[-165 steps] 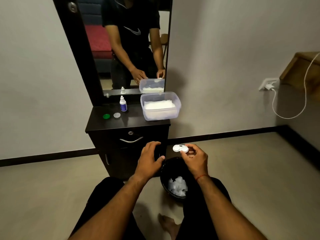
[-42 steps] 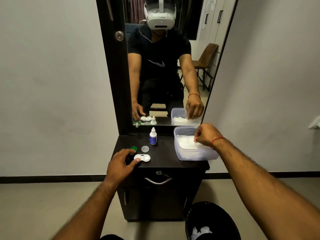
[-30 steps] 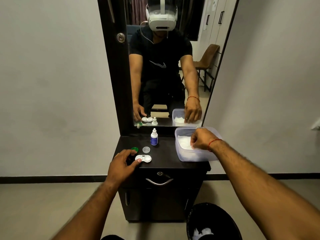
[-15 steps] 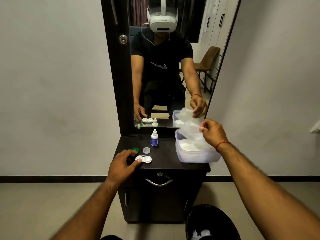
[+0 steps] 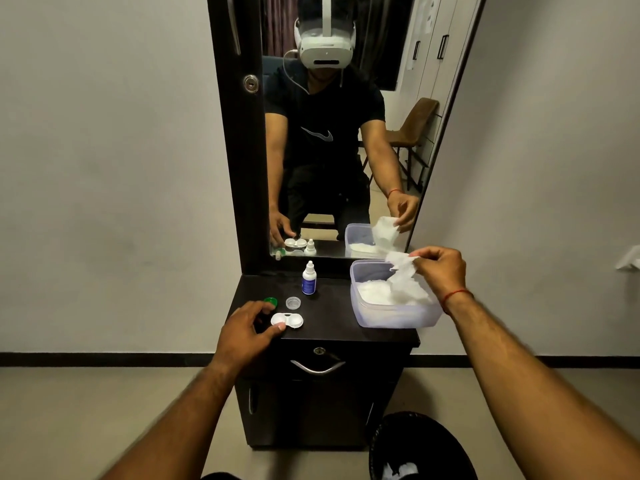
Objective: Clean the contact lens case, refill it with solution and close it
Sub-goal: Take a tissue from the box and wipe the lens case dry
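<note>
The white two-well contact lens case [image 5: 287, 320] lies open on the dark cabinet top [image 5: 332, 306]. My left hand [image 5: 247, 332] holds its left end between thumb and fingers. Behind the case lie a green cap [image 5: 270, 301] and a clear cap [image 5: 293, 302]. A small solution bottle [image 5: 309, 282] with a blue label stands upright near the mirror. My right hand [image 5: 440, 270] pinches a white tissue [image 5: 403, 277] and holds it above the clear plastic tub [image 5: 394, 315] of tissues.
A tall mirror [image 5: 343, 133] rises behind the cabinet and reflects me. The cabinet has a drawer with a metal handle [image 5: 317, 368]. A black bin [image 5: 420, 448] with used white tissues stands on the floor at the lower right.
My right hand has pulled a tissue up out of the tub and drawn it right. My left hand stays on the lens case, which earlier was held over the bin.
</note>
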